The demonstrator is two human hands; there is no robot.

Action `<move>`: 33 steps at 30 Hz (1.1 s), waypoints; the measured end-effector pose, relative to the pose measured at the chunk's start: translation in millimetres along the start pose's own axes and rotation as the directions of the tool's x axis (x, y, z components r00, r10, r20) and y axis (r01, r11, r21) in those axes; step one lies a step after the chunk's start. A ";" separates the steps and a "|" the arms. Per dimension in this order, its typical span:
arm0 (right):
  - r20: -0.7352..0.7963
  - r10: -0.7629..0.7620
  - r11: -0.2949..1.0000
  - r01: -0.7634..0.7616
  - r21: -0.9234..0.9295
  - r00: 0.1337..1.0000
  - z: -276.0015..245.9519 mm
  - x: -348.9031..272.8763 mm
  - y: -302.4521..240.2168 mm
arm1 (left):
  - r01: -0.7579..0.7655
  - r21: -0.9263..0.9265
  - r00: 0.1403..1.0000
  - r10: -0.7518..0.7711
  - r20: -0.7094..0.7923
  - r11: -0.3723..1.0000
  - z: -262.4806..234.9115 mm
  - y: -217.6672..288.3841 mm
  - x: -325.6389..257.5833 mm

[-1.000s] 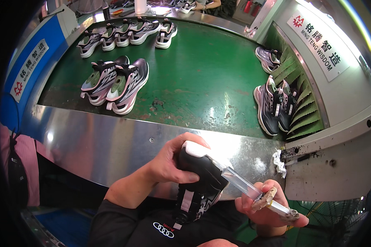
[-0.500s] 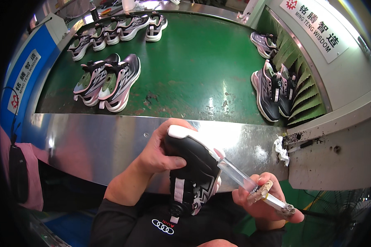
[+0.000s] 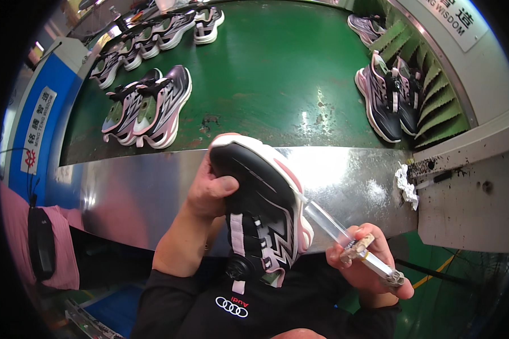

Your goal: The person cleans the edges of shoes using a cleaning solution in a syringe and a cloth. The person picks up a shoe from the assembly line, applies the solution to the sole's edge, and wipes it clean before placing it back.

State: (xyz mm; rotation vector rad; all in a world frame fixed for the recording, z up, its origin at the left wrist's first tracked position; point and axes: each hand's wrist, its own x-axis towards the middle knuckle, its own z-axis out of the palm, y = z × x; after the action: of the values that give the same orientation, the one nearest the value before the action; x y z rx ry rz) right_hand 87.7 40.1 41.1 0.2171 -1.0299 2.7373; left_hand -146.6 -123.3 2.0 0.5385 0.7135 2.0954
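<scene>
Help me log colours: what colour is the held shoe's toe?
The held shoe's toe is black, seen best in the head view.

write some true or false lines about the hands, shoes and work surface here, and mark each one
1. The left hand holds a black shoe by its toe end. True.
2. The right hand holds a clear syringe. True.
3. The clear syringe points away from the black shoe. False: it points at the shoe's side.
4. A crumpled white scrap lies near the right end of the metal strip. True.
5. No other shoes are in view. False: more shoes stand on the green surface, left and right.
</scene>
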 end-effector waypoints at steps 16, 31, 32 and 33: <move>0.004 0.052 0.998 -0.051 -0.042 0.999 -15.4 -19.4 16.3 | 0.095 -0.032 0.988 -0.098 -0.120 0.995 -7.2 1.2 7.5; 0.077 0.085 0.994 -0.080 -0.068 0.993 -7.8 -45.0 24.6 | 0.087 -0.187 0.959 -0.133 -0.249 0.978 -17.6 -0.1 6.8; 0.079 0.073 0.994 -0.067 -0.083 0.994 -6.9 -46.3 24.9 | 0.089 -0.190 0.957 -0.136 -0.255 0.978 -18.3 -0.2 6.5; 0.082 0.061 0.994 -0.053 -0.097 0.995 -6.0 -47.8 25.3 | 0.088 -0.194 0.955 -0.138 -0.263 0.977 -18.6 0.5 6.9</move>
State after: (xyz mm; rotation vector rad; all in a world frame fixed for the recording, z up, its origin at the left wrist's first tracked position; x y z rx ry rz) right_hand 127.3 18.7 10.6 0.2949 -1.2031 2.7427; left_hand -161.8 -123.4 -10.7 0.1021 0.6829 2.1212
